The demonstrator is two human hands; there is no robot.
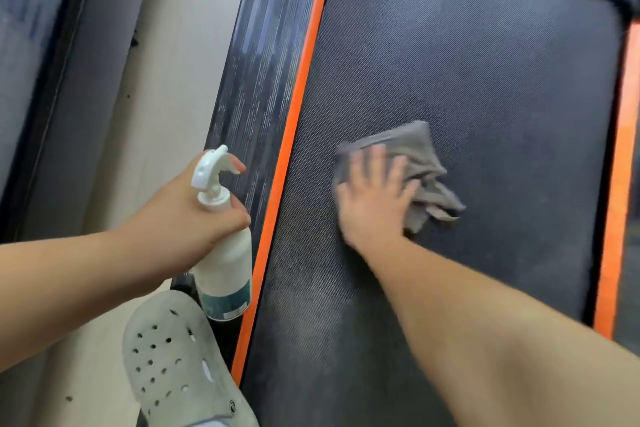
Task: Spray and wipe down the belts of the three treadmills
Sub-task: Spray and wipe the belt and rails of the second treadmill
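Item: my right hand, fingers spread flat, presses a grey cloth onto the middle of the treadmill belt.
Item: my left hand grips a white spray bottle by its neck, over the left side rail.

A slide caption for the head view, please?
Right hand presses a cloth on the belt; left hand grips a spray bottle.

The dark, textured treadmill belt runs between two orange strips, with a ribbed black side rail along its left. A crumpled grey cloth lies on the belt near its middle. On the pale floor, just beside the rail, stands a perforated grey clog.
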